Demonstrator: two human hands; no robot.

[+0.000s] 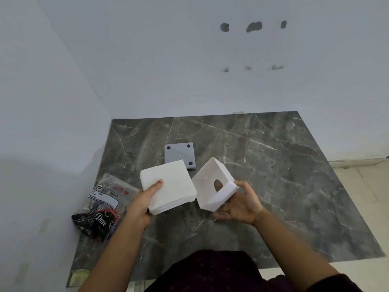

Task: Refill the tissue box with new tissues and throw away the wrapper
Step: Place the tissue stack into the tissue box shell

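Above the table (273, 165), the tissues (168, 184) are gripped by the left hand (145, 199); just right of them, the tilted box (212, 186) is gripped by the right hand (240, 203). Left lies the wrapper (101, 207); behind, the lid (181, 153).

The crumpled plastic wrapper (103, 205) at the counter's (273, 165) left edge bore "Dove" in white script on black and a "CP" logo on its label, whose smaller print was unreadable.
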